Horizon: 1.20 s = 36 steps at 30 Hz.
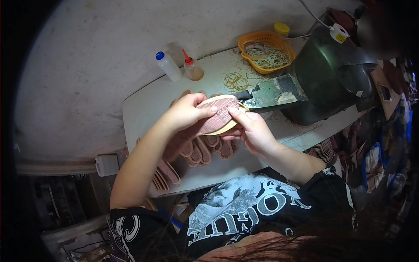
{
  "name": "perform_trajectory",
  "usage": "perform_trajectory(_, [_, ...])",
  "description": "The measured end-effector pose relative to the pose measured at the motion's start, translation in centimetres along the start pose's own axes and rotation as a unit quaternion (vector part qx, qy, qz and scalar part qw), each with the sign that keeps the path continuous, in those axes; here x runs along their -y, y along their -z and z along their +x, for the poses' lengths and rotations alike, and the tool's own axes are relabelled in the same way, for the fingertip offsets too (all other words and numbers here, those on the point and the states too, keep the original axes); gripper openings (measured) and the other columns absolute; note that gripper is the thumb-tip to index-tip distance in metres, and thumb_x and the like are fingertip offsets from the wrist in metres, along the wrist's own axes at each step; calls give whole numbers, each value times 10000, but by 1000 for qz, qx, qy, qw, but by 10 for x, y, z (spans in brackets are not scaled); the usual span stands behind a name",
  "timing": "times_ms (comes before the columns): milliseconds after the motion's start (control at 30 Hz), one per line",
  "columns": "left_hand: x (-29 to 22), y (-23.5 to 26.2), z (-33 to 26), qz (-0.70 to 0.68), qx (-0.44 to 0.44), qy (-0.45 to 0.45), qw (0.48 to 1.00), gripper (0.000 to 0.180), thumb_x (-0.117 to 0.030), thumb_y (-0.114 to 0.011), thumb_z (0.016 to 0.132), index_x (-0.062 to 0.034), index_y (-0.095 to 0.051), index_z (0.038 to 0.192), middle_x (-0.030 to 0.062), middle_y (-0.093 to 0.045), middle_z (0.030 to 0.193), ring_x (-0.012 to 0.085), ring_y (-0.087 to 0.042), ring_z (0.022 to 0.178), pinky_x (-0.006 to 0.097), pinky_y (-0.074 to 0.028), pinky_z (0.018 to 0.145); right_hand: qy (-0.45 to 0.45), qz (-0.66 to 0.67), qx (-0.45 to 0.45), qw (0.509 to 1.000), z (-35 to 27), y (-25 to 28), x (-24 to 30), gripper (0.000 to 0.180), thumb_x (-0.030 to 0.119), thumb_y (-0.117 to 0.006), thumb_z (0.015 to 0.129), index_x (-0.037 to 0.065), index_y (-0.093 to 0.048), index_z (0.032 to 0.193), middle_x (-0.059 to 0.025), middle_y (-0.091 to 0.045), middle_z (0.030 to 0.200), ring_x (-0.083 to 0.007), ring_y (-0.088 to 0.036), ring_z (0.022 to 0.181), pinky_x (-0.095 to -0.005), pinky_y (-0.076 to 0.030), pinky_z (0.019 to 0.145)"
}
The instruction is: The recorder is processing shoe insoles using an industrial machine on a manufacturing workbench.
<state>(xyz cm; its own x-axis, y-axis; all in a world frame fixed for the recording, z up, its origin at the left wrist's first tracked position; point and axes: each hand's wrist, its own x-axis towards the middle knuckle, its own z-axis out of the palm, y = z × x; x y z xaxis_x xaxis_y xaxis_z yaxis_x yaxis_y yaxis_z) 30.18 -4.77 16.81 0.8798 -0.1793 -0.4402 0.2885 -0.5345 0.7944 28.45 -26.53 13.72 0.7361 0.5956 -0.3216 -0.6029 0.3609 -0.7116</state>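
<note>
Both hands hold a pink, woven-textured shoe insole (217, 122) with a cream rim, raised above the table. My left hand (183, 112) grips its left end, thumb lying on the pink face. At the right end, my right hand (254, 130) pinches the edge, thumb on top and fingers curled beneath. The insole's right tip is close to the dark end of a green machine's arm (279, 92); whether they touch I cannot tell. Below and behind my hands, several similar pink insoles (198, 153) lie overlapping on the white table (144, 105).
Toward the back stand a blue-capped white bottle (169, 67) and a red-tipped glue bottle (193, 69). An orange basket (257, 39) holds pale bands, with loose yellowish bands (235, 81) beside it. The bulky green machine body (321, 74) fills the right side.
</note>
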Motion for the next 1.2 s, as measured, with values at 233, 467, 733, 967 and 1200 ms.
perform_trajectory(233, [-21, -31, -16, -114, 5, 87, 990, 384, -347, -679, 853, 32, -668, 914, 88, -677, 798, 130, -632, 672, 278, -513, 605, -20, -74, 42, 996, -12, 0, 8, 336, 244, -523, 950, -16, -580, 1155, -115, -652, 1036, -199, -657, 908, -323, -548, 783])
perform_trajectory(467, [-31, -32, -15, -102, -28, 121, 987, 441, -393, -645, 864, 45, -688, 892, 117, -683, 731, 157, -637, 519, 275, -518, 452, 29, -166, 93, 981, -43, 12, -28, 236, 109, -527, 960, -11, -464, 1154, -91, -620, 1043, -117, -606, 921, -262, -498, 804])
perform_trajectory(733, [-33, -12, -7, -64, 33, 150, 986, 434, -410, -798, 723, -9, -694, 851, 56, -650, 657, 82, -549, 453, 200, -423, 408, -2, -97, 108, 989, -28, 32, -14, 196, 136, -488, 987, -2, -486, 1126, -70, -627, 1010, -91, -601, 920, -251, -496, 803])
perform_trajectory(967, [-27, -39, 0, -236, -129, 30, 963, 360, -331, -790, 752, -3, -699, 869, 49, -682, 737, 73, -585, 566, 208, -455, 513, -106, -151, 116, 976, -44, 43, 11, 240, 196, -457, 1004, 2, -504, 1137, -36, -618, 892, -72, -604, 721, -202, -486, 639])
perform_trajectory(1200, [-30, -8, 27, -122, -76, 61, 988, 371, -359, -732, 809, 9, -688, 823, 42, -659, 673, 55, -543, 516, 196, -401, 466, -107, -127, 114, 980, -36, 43, 11, 289, 255, -417, 1017, -3, -549, 1024, -30, -605, 726, -65, -537, 462, -173, -402, 428])
